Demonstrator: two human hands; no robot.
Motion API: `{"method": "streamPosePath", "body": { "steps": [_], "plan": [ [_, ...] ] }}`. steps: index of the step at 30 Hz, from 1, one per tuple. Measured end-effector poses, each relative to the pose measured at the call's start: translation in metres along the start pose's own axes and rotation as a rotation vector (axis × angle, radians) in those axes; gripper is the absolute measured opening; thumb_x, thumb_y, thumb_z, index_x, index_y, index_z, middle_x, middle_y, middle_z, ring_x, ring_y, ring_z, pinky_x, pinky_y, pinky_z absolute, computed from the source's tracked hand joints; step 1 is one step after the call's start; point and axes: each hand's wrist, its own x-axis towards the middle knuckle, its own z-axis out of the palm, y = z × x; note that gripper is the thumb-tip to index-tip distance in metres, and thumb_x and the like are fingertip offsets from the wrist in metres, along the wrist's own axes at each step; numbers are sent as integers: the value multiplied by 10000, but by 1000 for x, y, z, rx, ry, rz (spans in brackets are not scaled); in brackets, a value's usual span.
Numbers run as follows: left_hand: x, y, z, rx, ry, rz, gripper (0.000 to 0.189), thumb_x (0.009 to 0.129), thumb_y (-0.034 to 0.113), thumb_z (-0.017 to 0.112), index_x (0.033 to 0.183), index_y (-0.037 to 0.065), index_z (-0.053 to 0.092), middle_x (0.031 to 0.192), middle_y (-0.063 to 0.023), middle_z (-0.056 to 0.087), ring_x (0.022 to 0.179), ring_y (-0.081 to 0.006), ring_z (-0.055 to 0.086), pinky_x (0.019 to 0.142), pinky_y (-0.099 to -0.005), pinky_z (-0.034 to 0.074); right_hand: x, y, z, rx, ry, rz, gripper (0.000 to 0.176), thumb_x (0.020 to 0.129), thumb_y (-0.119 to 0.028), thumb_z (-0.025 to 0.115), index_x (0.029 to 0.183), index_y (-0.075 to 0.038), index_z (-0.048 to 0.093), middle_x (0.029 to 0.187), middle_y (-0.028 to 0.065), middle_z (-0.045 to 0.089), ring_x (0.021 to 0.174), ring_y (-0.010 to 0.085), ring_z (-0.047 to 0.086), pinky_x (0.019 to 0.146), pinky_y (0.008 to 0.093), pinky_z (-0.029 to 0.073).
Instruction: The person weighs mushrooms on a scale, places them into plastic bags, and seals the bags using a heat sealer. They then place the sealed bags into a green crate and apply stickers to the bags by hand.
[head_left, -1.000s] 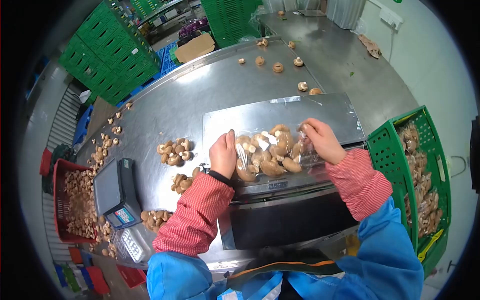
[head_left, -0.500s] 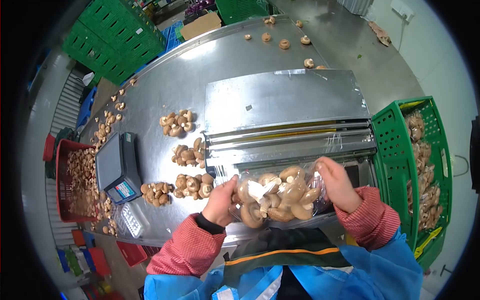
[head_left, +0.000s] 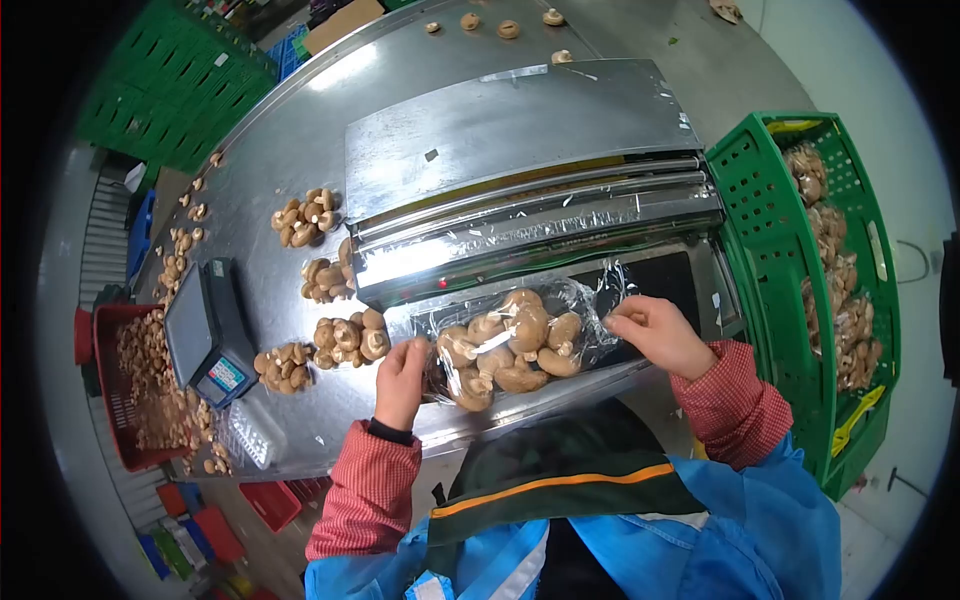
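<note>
A clear film-wrapped pack of brown mushrooms (head_left: 522, 338) lies in front of me at the near side of the wrapping machine (head_left: 520, 140). My left hand (head_left: 401, 384) is closed at the pack's left end, thumb and fingers on the film there. At the other end, my right hand (head_left: 655, 336) pinches toward the loose, crinkled film (head_left: 605, 300) that sticks out from the pack. Its fingertips touch the film's edge. Several loose mushroom piles (head_left: 348, 338) sit on the steel table just left of the machine.
A green crate (head_left: 770, 290) holding wrapped mushroom packs stands at the right. On the left are a scale (head_left: 208, 330), a red basket of mushrooms (head_left: 112, 400) and a clear plastic tray (head_left: 255, 435). Stacked green crates (head_left: 165, 90) stand behind the steel table (head_left: 270, 160).
The pack has gone from being held up and tilted between both hands to lying flatter, nearer the machine. My right hand has moved outward along the film end. The view has shifted.
</note>
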Motion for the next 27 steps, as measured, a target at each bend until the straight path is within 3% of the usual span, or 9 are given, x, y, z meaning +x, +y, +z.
{"method": "streamPosePath", "body": {
  "steps": [2, 5, 9, 10, 13, 19, 20, 23, 27],
  "plan": [
    [-16, 11, -5, -94, -126, -124, 248, 976, 250, 566, 903, 20, 625, 722, 24, 581, 610, -68, 482, 548, -242, 396, -7, -13, 9, -154, 80, 5, 244, 906, -231, 623, 873, 8, 659, 764, 121, 638, 657, 163, 583, 634, 311, 458],
    [-19, -7, -13, -128, -209, -85, 210, 979, 226, 557, 894, 46, 623, 710, 39, 544, 582, -40, 425, 526, -208, 345, -5, -12, 28, -289, 304, -219, 222, 914, -196, 595, 846, 12, 627, 774, 125, 610, 683, 176, 569, 658, 315, 450],
    [-20, -13, -8, -261, -37, 10, 196, 998, 218, 520, 889, 67, 582, 679, 58, 472, 578, -34, 387, 525, -194, 311, 2, 1, 45, 235, 513, -274, 187, 959, -115, 492, 853, 21, 566, 737, 51, 576, 688, 120, 535, 631, 289, 432],
    [-22, -14, -8, -256, -40, 33, 198, 1005, 229, 504, 893, 74, 552, 685, 55, 474, 590, -37, 393, 532, -197, 319, 1, -3, 45, 203, 529, -294, 184, 974, -100, 463, 851, 15, 537, 720, 21, 552, 674, 84, 508, 627, 261, 425],
    [-27, -11, 2, -370, 25, 78, 203, 1009, 238, 493, 882, 84, 527, 687, 51, 472, 598, -41, 402, 539, -201, 331, 7, -7, 48, 417, 410, -307, 182, 985, -119, 461, 855, 0, 510, 692, 11, 515, 635, 70, 468, 599, 242, 409],
    [-27, -12, -6, -451, 82, 61, 198, 1006, 210, 491, 841, 102, 498, 614, 73, 385, 474, -18, 307, 413, -199, 228, 0, -8, 60, 271, 666, -201, 190, 1005, -152, 446, 855, -45, 495, 660, -24, 450, 611, 52, 439, 523, 232, 372],
    [-36, -7, -18, -447, 49, 35, 191, 1003, 203, 498, 842, 101, 501, 618, 75, 389, 467, -16, 301, 409, -199, 222, -11, -6, 56, 280, 639, -258, 187, 1008, -158, 444, 854, -61, 486, 669, -40, 424, 598, 42, 413, 512, 222, 354],
    [-64, -5, -47, -380, 28, -33, 175, 999, 193, 513, 859, 89, 520, 617, 79, 401, 444, -8, 296, 396, -197, 207, -48, 1, 50, 458, 617, -70, 195, 1015, -160, 436, 836, -85, 464, 698, -55, 393, 586, 20, 351, 511, 189, 314],
    [-89, -25, -63, -281, 20, -103, 198, 1004, 199, 507, 845, 81, 517, 582, 82, 380, 439, -8, 292, 395, -200, 211, -75, 27, 49, 379, 644, 4, 205, 1021, -152, 420, 830, -88, 457, 690, -57, 373, 579, 16, 330, 497, 187, 299]
  ]
}}
